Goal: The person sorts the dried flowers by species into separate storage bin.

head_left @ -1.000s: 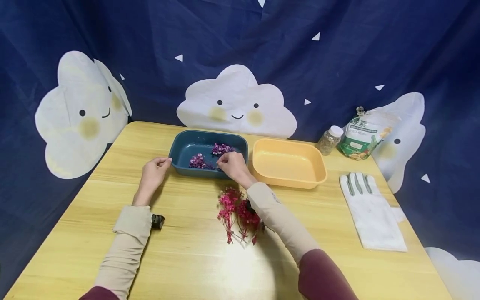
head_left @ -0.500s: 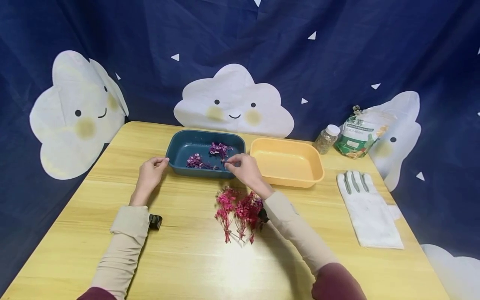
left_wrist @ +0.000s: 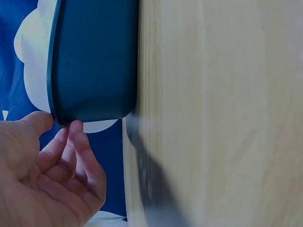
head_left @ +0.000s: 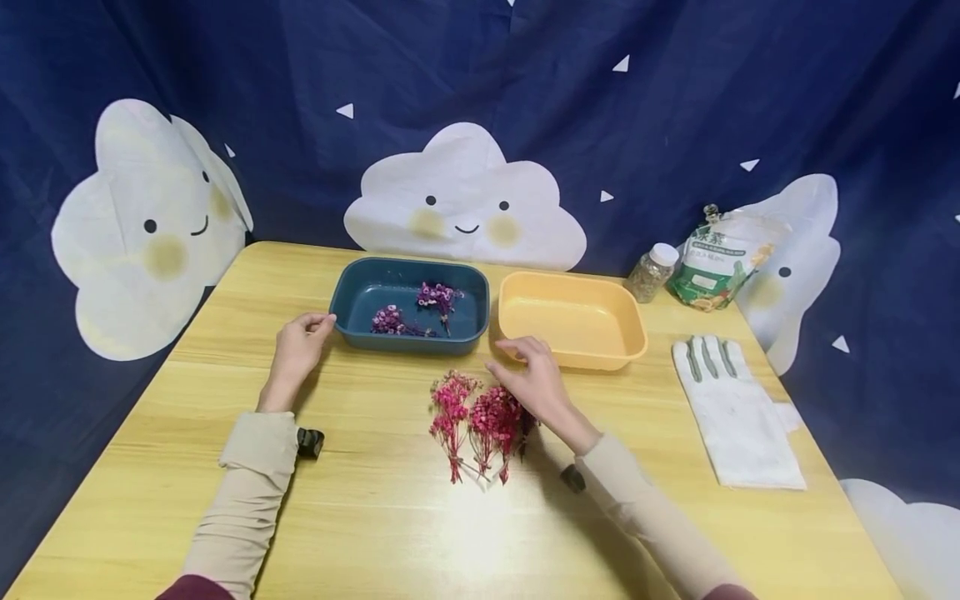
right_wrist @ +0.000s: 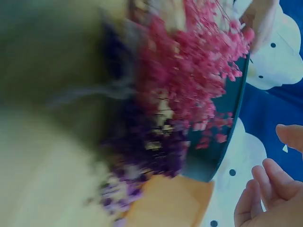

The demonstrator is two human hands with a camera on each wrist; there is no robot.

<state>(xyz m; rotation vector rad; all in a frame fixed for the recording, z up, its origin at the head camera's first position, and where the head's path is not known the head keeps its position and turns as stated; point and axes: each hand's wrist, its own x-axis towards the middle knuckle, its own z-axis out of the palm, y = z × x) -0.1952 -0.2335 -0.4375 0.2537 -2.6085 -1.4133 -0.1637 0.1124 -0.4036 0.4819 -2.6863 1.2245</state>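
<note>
My left hand [head_left: 297, 354] pinches the left end of the dark teal tub's rim [left_wrist: 53, 90] between thumb and fingertips. Inside that tub lie two small bunches of dried purple flowers [head_left: 390, 320], apart from my hands. My right hand [head_left: 542, 385] hovers with nothing in it, fingers loosely extended, near the front wall of the yellow tub. Just left of it on the table are bunches of dried pink flowers [head_left: 493, 415]. A dark purple bunch [right_wrist: 149, 139] shows beside the pink ones in the right wrist view, partly hidden by my hand in the head view.
The yellow tub [head_left: 573, 325] stands right of the teal one. Behind it to the right are a white-capped jar [head_left: 651, 275] and a green and white bag [head_left: 716, 265]. A white glove [head_left: 738, 425] lies at the table's right side.
My right hand has let go of a purple flower bunch in the teal tub and moved right and toward me, above the remaining flowers. My left hand stays at the rim.
</note>
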